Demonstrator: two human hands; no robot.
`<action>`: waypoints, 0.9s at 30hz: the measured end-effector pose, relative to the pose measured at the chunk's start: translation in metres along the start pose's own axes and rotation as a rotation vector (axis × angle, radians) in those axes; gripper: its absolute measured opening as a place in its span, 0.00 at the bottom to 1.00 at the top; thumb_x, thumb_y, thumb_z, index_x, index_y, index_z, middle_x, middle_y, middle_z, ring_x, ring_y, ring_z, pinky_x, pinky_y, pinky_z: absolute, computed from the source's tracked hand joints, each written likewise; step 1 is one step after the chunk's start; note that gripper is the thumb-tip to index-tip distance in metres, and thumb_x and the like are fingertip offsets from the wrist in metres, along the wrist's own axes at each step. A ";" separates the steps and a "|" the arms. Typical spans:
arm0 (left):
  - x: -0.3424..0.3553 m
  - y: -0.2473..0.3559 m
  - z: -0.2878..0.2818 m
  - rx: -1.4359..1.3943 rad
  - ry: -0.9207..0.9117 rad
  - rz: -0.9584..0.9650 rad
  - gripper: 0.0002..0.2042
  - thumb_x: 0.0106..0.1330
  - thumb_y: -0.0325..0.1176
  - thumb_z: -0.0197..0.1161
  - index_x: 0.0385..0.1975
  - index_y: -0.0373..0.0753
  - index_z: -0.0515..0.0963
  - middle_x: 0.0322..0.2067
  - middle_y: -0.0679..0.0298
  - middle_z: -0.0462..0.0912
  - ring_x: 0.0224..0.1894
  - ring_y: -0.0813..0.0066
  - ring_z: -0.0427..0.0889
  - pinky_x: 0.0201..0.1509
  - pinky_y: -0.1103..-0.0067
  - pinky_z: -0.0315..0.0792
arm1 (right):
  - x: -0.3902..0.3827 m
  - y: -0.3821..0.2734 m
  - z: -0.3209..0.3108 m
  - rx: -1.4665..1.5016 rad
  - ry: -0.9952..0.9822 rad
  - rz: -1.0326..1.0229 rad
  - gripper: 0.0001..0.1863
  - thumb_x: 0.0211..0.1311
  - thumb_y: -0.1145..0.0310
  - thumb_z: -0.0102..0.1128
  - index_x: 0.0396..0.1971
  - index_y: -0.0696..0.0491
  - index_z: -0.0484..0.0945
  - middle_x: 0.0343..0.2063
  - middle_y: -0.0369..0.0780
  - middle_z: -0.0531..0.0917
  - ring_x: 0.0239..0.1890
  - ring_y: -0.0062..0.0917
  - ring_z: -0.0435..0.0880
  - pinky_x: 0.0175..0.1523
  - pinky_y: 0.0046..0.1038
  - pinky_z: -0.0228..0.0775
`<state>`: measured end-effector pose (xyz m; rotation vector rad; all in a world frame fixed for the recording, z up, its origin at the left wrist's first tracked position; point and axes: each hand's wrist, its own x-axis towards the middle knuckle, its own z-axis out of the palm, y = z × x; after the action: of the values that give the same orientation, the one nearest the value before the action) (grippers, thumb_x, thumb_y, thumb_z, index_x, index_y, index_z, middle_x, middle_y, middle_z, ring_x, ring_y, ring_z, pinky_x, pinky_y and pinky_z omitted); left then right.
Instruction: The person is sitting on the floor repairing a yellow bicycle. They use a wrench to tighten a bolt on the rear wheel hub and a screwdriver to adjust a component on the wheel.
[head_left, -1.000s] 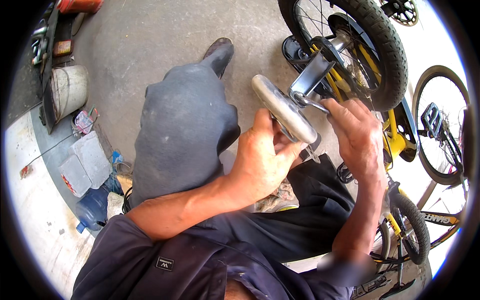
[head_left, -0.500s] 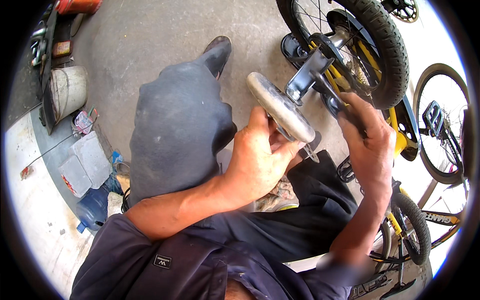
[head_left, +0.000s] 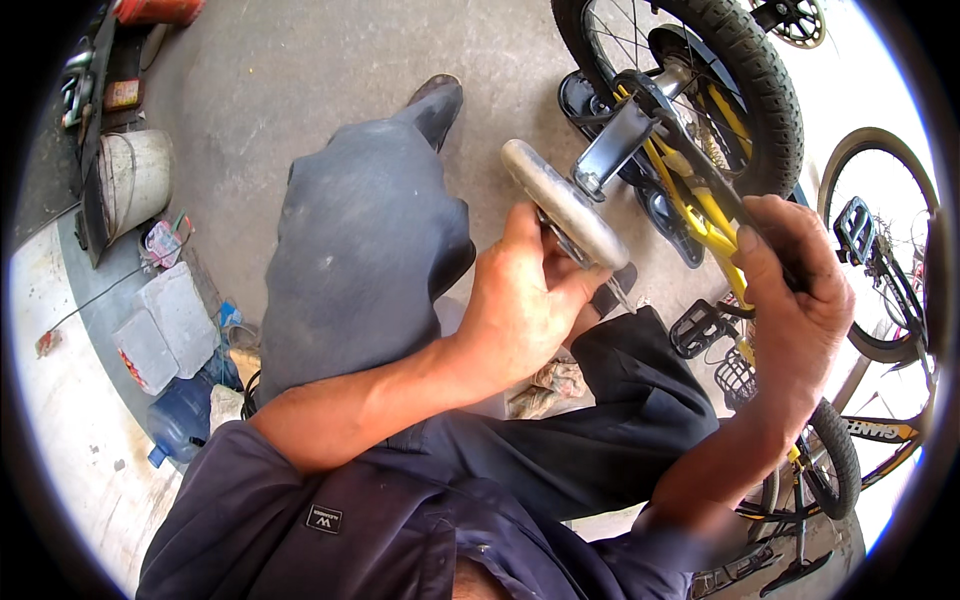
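Observation:
My left hand (head_left: 522,300) grips a small pale wheel (head_left: 565,200) with a metal fitting along its underside. Just beyond it is a shiny dark metal bracket (head_left: 610,150), close in front of the yellow and black bicycle (head_left: 725,225). My right hand (head_left: 795,280) is closed on a long dark bar (head_left: 720,182), which slants up toward the bracket; I cannot make out whether the two are joined. My grey-clad knee (head_left: 360,230) is left of the wheel.
Further bicycles stand at the right, one with a thin tyre (head_left: 878,140). Along the left are a white bucket (head_left: 140,180), grey blocks (head_left: 175,315), a blue water jug (head_left: 180,420) and a red container (head_left: 155,12).
My right hand has moved right, away from the wheel, with the dark bar now stretching between it and the bracket. My left hand and the wheel have shifted only slightly.

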<state>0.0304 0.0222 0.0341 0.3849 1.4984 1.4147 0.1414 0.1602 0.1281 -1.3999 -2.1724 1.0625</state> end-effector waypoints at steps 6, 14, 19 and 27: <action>0.001 0.006 -0.004 0.148 0.005 -0.038 0.21 0.57 0.19 0.64 0.48 0.29 0.64 0.41 0.58 0.78 0.44 0.76 0.79 0.48 0.79 0.75 | 0.000 -0.025 -0.011 0.005 0.032 -0.074 0.12 0.54 0.79 0.64 0.39 0.53 0.82 0.31 0.32 0.82 0.27 0.10 0.73 0.31 0.11 0.63; 0.003 0.001 0.001 0.089 0.030 -0.067 0.21 0.56 0.19 0.65 0.47 0.29 0.63 0.40 0.57 0.79 0.41 0.77 0.79 0.44 0.81 0.76 | -0.003 -0.015 0.002 0.172 0.033 -0.090 0.09 0.62 0.77 0.56 0.42 0.57 0.76 0.33 0.37 0.83 0.27 0.12 0.75 0.35 0.14 0.68; 0.002 -0.004 0.000 0.051 0.022 -0.027 0.23 0.57 0.17 0.63 0.51 0.30 0.63 0.43 0.58 0.77 0.43 0.77 0.78 0.48 0.79 0.75 | -0.006 -0.002 0.011 0.284 0.053 -0.119 0.08 0.66 0.75 0.53 0.43 0.60 0.73 0.36 0.42 0.83 0.30 0.16 0.79 0.40 0.20 0.74; 0.001 -0.002 0.001 0.008 0.001 -0.041 0.26 0.57 0.17 0.63 0.55 0.31 0.61 0.47 0.57 0.74 0.49 0.74 0.76 0.54 0.77 0.73 | -0.004 -0.007 0.015 0.247 0.028 -0.261 0.08 0.65 0.79 0.51 0.42 0.64 0.72 0.36 0.48 0.80 0.30 0.21 0.80 0.41 0.23 0.75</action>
<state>0.0311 0.0228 0.0322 0.3566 1.5048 1.3775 0.1296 0.1491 0.1243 -0.9870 -2.0523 1.1557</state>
